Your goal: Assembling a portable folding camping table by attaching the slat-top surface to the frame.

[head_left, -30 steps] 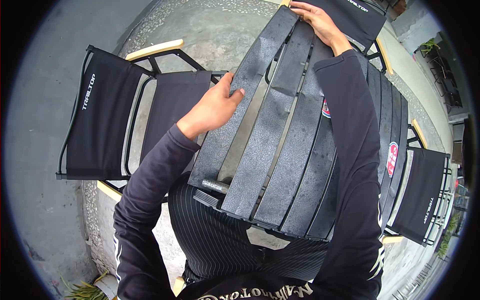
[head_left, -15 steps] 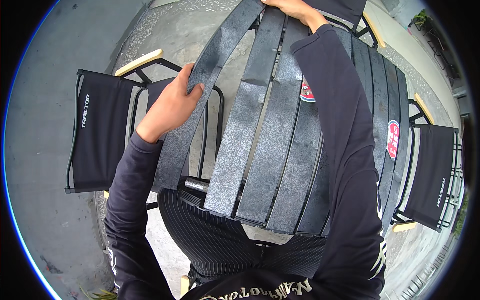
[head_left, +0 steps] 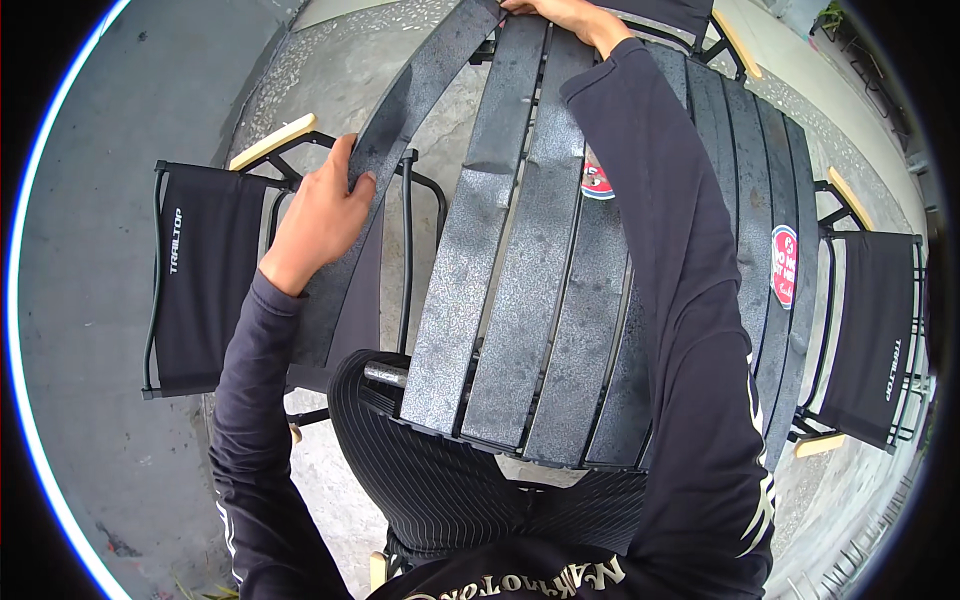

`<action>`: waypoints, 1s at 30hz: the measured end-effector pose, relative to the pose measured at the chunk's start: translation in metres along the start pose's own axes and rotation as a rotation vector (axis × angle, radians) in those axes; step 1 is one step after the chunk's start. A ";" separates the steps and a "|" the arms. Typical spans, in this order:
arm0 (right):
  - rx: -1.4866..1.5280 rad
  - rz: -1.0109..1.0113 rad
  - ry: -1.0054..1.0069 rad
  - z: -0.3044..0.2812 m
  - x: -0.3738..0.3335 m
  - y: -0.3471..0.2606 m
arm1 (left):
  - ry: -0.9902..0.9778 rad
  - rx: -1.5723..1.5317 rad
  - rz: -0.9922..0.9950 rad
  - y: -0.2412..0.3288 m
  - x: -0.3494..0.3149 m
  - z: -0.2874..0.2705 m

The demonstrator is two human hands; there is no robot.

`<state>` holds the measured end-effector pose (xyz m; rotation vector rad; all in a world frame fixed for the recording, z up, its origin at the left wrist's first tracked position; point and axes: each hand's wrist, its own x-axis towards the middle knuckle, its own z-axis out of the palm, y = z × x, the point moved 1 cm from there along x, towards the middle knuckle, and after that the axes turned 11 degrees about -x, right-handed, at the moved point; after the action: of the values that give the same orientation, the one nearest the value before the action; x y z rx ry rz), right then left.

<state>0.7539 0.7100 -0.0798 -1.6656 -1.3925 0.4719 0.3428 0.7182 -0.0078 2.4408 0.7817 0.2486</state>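
Observation:
A long dark grey table slat [head_left: 401, 108] slants along the left side of the slatted folding table [head_left: 500, 290], with a wide gap between its near part and the other slats. My left hand [head_left: 322, 212] is closed round the slat's outer edge near the middle, thumb on top. At the far end, my right hand [head_left: 570, 18] reaches across the tabletop, its fingertips pinching at the slat's tip; the top border cuts off part of that spot. A metal tube end [head_left: 386, 374] of the table frame shows by the near left corner.
Black folding chairs with wooden armrests stand at the left [head_left: 215, 280], the right [head_left: 868, 335] and the far side [head_left: 665, 12]. Red and white stickers [head_left: 785, 265] mark the tabletop. My legs [head_left: 420, 470] in striped trousers are against the table's near edge.
The loose slat has swung left, away from the neighbouring slat, and the gap has widened. My left hand has gone left with it, and my right hand has shifted slightly left.

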 end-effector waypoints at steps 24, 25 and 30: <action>-0.354 -0.185 0.098 0.015 -0.027 -0.049 | -0.160 -0.841 -0.295 -0.032 0.008 -0.001; -0.321 -0.267 0.157 0.011 -0.034 -0.044 | -0.172 -0.891 -0.278 -0.030 0.003 0.005; -0.671 -0.111 0.383 0.023 -0.050 -0.088 | -0.046 -0.717 -0.197 -0.040 -0.005 -0.014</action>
<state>0.6702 0.6707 -0.0327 -2.0420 -1.4158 -0.4156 0.3152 0.7486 -0.0191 1.6816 0.7445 0.3274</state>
